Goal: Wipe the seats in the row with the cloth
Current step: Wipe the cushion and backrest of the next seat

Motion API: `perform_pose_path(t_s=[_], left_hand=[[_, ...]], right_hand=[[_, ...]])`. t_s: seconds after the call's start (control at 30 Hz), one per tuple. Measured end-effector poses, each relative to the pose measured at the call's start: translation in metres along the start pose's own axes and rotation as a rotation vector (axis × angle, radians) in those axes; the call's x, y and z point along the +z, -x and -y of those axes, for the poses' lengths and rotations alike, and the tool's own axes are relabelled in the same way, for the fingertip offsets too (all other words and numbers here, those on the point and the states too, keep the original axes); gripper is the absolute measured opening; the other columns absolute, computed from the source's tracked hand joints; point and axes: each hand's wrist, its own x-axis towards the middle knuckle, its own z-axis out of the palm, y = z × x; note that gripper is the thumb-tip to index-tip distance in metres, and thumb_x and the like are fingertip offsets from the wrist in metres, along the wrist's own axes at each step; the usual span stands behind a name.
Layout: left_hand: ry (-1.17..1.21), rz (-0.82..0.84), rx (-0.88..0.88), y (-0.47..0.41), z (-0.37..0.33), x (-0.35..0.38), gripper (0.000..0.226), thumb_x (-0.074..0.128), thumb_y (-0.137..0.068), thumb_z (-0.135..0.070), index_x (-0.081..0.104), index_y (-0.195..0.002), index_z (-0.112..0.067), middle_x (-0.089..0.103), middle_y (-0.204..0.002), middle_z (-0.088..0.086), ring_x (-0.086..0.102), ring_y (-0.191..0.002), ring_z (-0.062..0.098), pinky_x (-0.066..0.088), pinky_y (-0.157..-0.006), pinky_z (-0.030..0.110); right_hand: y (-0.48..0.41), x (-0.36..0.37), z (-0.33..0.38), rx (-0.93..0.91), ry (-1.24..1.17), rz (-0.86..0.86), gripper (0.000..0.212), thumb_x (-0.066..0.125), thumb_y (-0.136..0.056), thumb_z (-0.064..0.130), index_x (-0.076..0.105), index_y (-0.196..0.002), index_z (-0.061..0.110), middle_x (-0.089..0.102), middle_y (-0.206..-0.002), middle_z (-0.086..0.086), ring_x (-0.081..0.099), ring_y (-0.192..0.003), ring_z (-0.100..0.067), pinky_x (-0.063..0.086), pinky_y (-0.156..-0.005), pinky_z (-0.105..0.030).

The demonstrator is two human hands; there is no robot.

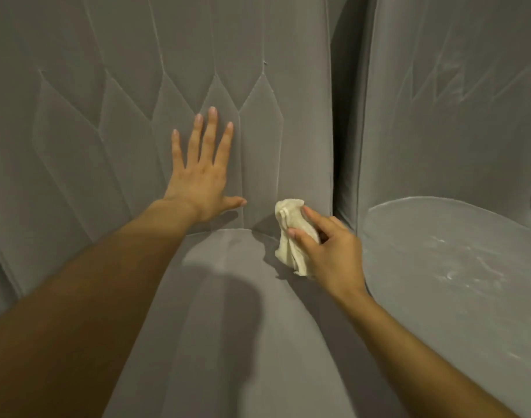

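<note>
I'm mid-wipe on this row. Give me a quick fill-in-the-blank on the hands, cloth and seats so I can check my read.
1. The right hand grips a crumpled cream ___.
2. On the near seat, the left hand lies flat, holding nothing, against the ___.
3. The neighbouring seat, marked with white streaks, stands to the ___.
Missing words: cloth; backrest; right.
</note>
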Motion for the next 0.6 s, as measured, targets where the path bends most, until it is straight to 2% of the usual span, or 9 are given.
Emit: perform_pose_path(t_s=[0.1,0.2,0.27,0.33,0.43,0.6], left_hand=[[0.061,0.077,-0.016,0.005,-0.005,-0.014,0.12,0.058,-0.082,-0.063,-0.034,-0.143,-0.016,-0.041,-0.149,0.013,-0.034,-0.14,0.028,-0.02,-0.11,0.052],[0.07,0.171,0.015,0.014,-0.013,-0.038,0.117,0.056,-0.084,-0.064,-0.035,-0.141,-0.018,-0.038,-0.151,0.009,-0.029,-0.142,0.026,-0.017,-0.112,0.05],[0.073,0.205,0.066,0.022,-0.017,-0.059,0.115,0.055,-0.084,-0.064,-0.035,-0.137,-0.018,-0.032,-0.154,0.01,-0.024,-0.144,0.026,-0.012,-0.114,0.05],[0.102,0.243,0.097,0.027,-0.019,-0.085,0.113,0.056,-0.083,-0.063,-0.03,-0.14,-0.017,-0.027,-0.156,0.011,-0.02,-0.145,0.027,-0.009,-0.115,0.05],[0.084,0.406,0.119,0.03,-0.021,-0.125,0.106,0.047,-0.088,-0.064,-0.028,-0.146,-0.016,-0.032,-0.154,0.01,-0.025,-0.144,0.026,-0.01,-0.115,0.049],[0.102,0.49,0.167,0.032,-0.02,-0.184,0.099,0.041,-0.092,-0.063,-0.026,-0.147,-0.016,-0.03,-0.155,0.011,-0.023,-0.144,0.029,-0.008,-0.115,0.049]], right_hand=[[0.005,-0.024,0.026,0.04,0.047,-0.016,0.05,0.075,-0.078,0.025,0.06,-0.125,0.019,0.06,-0.098,0.008,0.058,-0.086,-0.003,0.048,-0.083,-0.017],[0.004,-0.054,0.052,0.042,0.206,0.009,0.05,0.073,-0.079,0.031,0.059,-0.126,0.018,0.058,-0.1,0.008,0.057,-0.09,-0.008,0.048,-0.083,-0.021],[0.001,-0.076,0.071,0.061,0.301,0.031,0.051,0.07,-0.081,0.035,0.059,-0.126,0.014,0.062,-0.104,0.001,0.059,-0.09,-0.014,0.05,-0.082,-0.025],[-0.004,-0.098,0.094,0.118,0.368,0.05,0.05,0.067,-0.083,0.035,0.059,-0.126,0.011,0.063,-0.107,-0.006,0.058,-0.088,-0.015,0.047,-0.08,-0.024],[-0.013,-0.127,0.127,0.231,0.432,0.075,0.048,0.066,-0.084,0.033,0.059,-0.125,0.009,0.062,-0.11,-0.009,0.056,-0.088,-0.016,0.045,-0.078,-0.022],[-0.024,-0.163,0.175,0.356,0.482,0.094,0.045,0.068,-0.084,0.031,0.059,-0.123,0.009,0.059,-0.113,-0.008,0.058,-0.095,-0.024,0.053,-0.083,-0.039]])
